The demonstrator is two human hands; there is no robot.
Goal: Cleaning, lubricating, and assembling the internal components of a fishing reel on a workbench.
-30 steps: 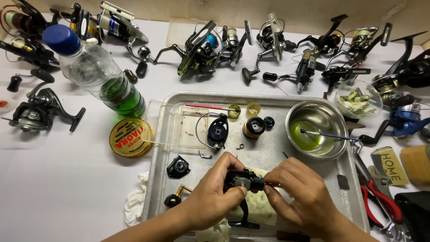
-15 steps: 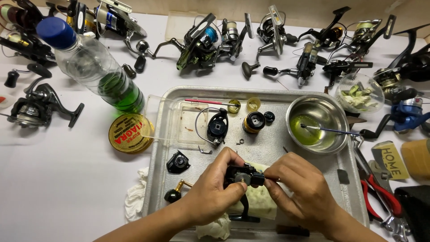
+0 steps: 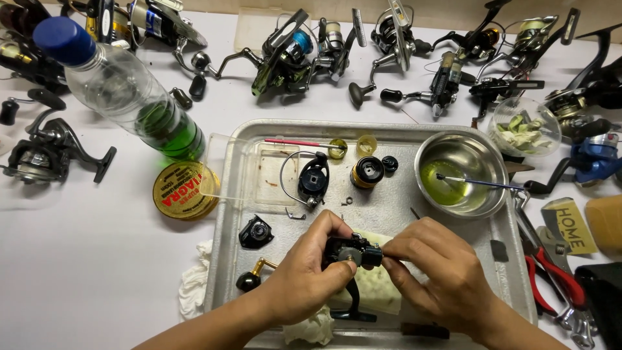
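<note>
Both hands, left hand (image 3: 304, 272) and right hand (image 3: 434, 272), pinch the stripped black reel body (image 3: 350, 253) between them over the metal tray (image 3: 259, 129); spool (image 3: 367, 172) and rotor (image 3: 313, 181) lie beyond, reassembly pending.

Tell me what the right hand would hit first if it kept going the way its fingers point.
The right hand points left, fingertips already at the black reel body that the left hand holds. It would press into that body first, then likely the left hand's fingers behind it.

2 bare hands — left (image 3: 304, 275), right (image 3: 435, 272) — forearms unsleeved, no rings, gloves or watch.
</note>
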